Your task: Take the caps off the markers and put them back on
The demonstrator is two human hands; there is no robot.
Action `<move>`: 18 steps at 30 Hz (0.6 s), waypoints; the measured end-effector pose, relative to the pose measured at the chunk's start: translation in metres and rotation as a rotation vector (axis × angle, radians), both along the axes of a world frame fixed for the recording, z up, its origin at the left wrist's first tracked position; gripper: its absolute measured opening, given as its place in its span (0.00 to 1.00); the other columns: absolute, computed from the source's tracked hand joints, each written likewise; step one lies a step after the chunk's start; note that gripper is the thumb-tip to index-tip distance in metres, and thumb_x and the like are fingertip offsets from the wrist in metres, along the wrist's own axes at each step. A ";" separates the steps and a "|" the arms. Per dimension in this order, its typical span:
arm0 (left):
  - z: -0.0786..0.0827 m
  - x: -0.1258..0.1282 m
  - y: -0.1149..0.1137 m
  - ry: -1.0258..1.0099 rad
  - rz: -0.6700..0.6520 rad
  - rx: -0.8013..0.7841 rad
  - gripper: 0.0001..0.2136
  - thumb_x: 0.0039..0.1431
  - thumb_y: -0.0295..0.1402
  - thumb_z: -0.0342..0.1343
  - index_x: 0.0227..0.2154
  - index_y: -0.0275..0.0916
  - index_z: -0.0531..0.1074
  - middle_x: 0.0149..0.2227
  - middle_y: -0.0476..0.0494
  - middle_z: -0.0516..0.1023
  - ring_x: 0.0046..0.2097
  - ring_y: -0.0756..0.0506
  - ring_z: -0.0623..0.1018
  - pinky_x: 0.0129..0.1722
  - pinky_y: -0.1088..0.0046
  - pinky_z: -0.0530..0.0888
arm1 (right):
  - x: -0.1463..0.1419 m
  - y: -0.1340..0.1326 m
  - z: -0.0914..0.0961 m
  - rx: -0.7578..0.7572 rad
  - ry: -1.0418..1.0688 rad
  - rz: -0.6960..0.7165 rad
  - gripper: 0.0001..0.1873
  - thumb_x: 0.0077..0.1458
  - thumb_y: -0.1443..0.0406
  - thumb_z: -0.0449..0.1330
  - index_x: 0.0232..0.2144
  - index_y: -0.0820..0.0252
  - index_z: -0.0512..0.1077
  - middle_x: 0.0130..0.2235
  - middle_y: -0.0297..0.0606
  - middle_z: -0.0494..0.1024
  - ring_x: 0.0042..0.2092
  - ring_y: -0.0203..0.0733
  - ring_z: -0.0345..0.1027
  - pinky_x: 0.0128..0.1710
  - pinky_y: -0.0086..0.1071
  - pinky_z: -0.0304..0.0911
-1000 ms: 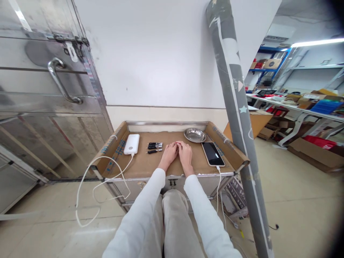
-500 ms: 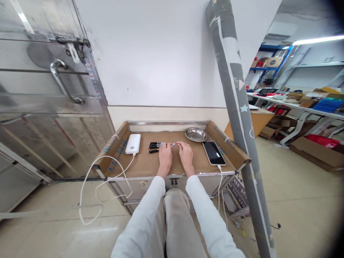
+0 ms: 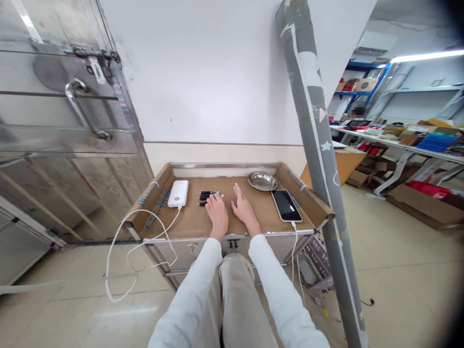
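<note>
Several black pens (image 3: 206, 194) lie side by side, left of centre on the brown cardboard top (image 3: 232, 227). My left hand (image 3: 217, 212) rests at their right ends. Its fingers are bent and closed on the nearest black pen (image 3: 202, 204), whose middle is hidden beneath them. To the right, my right hand (image 3: 244, 209) is open, fingers stretched forward, holding nothing, just above or on the cardboard. A round metal dish (image 3: 262, 181) stands beyond it, and a phone (image 3: 286, 206) lies to its right.
On the left lies a white power bank (image 3: 178, 194) with a cable (image 3: 112, 251) looping over the edge. Raised cardboard-lined sides (image 3: 306, 195) flank the top. A grey wrapped roll (image 3: 319, 145) leans at the right. A person (image 3: 358, 112) is far off behind a bench.
My right hand has let go of the small piece between the hands and straightened its fingers. My left hand has shifted left and nearer to me, by the pens.
</note>
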State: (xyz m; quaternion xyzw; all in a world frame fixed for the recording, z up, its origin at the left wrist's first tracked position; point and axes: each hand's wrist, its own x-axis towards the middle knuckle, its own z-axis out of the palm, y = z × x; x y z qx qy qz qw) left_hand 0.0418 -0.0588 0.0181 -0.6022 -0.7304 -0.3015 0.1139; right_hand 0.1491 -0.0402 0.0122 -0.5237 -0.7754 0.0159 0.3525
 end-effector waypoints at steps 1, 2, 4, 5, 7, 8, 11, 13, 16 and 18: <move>0.001 0.001 -0.001 -0.014 0.031 -0.030 0.11 0.62 0.24 0.40 0.42 0.31 0.67 0.43 0.32 0.70 0.47 0.38 0.70 0.46 0.60 0.68 | 0.000 0.003 -0.003 -0.009 -0.015 -0.037 0.38 0.55 0.71 0.47 0.65 0.66 0.38 0.61 0.50 0.60 0.59 0.44 0.59 0.55 0.38 0.58; 0.001 0.001 -0.002 -0.033 0.046 -0.057 0.11 0.62 0.23 0.40 0.42 0.30 0.66 0.43 0.30 0.70 0.48 0.37 0.70 0.46 0.59 0.68 | 0.001 0.005 -0.006 -0.019 -0.034 -0.068 0.36 0.56 0.71 0.47 0.65 0.67 0.41 0.60 0.51 0.62 0.58 0.45 0.60 0.54 0.38 0.58; 0.000 0.002 -0.002 -0.070 0.051 -0.089 0.12 0.61 0.23 0.40 0.44 0.28 0.66 0.45 0.27 0.69 0.49 0.36 0.70 0.47 0.58 0.68 | 0.001 0.008 -0.010 -0.035 -0.066 -0.117 0.33 0.57 0.70 0.47 0.64 0.68 0.45 0.58 0.52 0.66 0.56 0.45 0.62 0.53 0.38 0.59; -0.001 0.003 -0.002 -0.081 0.053 -0.092 0.13 0.61 0.23 0.40 0.45 0.28 0.65 0.46 0.27 0.69 0.49 0.36 0.70 0.47 0.58 0.68 | 0.002 0.009 -0.012 -0.042 -0.080 -0.132 0.31 0.57 0.70 0.47 0.63 0.68 0.47 0.57 0.52 0.67 0.55 0.46 0.63 0.52 0.38 0.60; -0.004 0.003 0.000 -0.071 0.069 -0.076 0.15 0.61 0.23 0.39 0.47 0.28 0.65 0.47 0.26 0.69 0.50 0.36 0.70 0.47 0.57 0.68 | 0.002 0.009 -0.012 -0.059 -0.102 -0.149 0.29 0.58 0.70 0.47 0.62 0.68 0.51 0.55 0.52 0.68 0.54 0.45 0.63 0.52 0.37 0.59; -0.006 0.003 0.001 -0.053 0.078 -0.064 0.15 0.61 0.24 0.39 0.47 0.27 0.65 0.47 0.25 0.69 0.50 0.36 0.70 0.47 0.57 0.68 | 0.001 0.009 -0.012 -0.070 -0.110 -0.154 0.28 0.58 0.70 0.47 0.61 0.68 0.52 0.55 0.51 0.68 0.54 0.45 0.63 0.52 0.37 0.59; -0.012 0.004 0.005 0.011 0.105 -0.039 0.17 0.60 0.24 0.38 0.48 0.26 0.65 0.47 0.25 0.70 0.49 0.36 0.71 0.47 0.59 0.69 | 0.001 0.009 -0.011 -0.103 -0.129 -0.167 0.25 0.60 0.69 0.47 0.59 0.68 0.55 0.54 0.51 0.69 0.53 0.45 0.63 0.52 0.37 0.58; -0.015 0.004 0.008 0.038 0.115 -0.034 0.17 0.60 0.24 0.38 0.49 0.24 0.65 0.47 0.24 0.70 0.48 0.36 0.72 0.46 0.60 0.69 | 0.000 0.009 -0.011 -0.121 -0.136 -0.179 0.24 0.60 0.69 0.46 0.58 0.68 0.57 0.53 0.51 0.70 0.53 0.45 0.64 0.52 0.37 0.57; -0.019 0.004 0.013 0.045 0.112 -0.029 0.18 0.59 0.25 0.39 0.49 0.23 0.65 0.48 0.22 0.70 0.49 0.35 0.71 0.47 0.59 0.69 | 0.000 0.009 -0.010 -0.132 -0.139 -0.200 0.22 0.61 0.68 0.46 0.57 0.68 0.59 0.52 0.51 0.71 0.52 0.46 0.64 0.51 0.36 0.57; -0.022 0.003 0.016 0.033 0.095 -0.021 0.19 0.59 0.25 0.40 0.51 0.23 0.64 0.49 0.21 0.69 0.50 0.34 0.71 0.48 0.58 0.68 | 0.000 0.009 -0.010 -0.131 -0.139 -0.210 0.21 0.61 0.68 0.46 0.55 0.68 0.61 0.51 0.50 0.72 0.51 0.45 0.64 0.50 0.36 0.57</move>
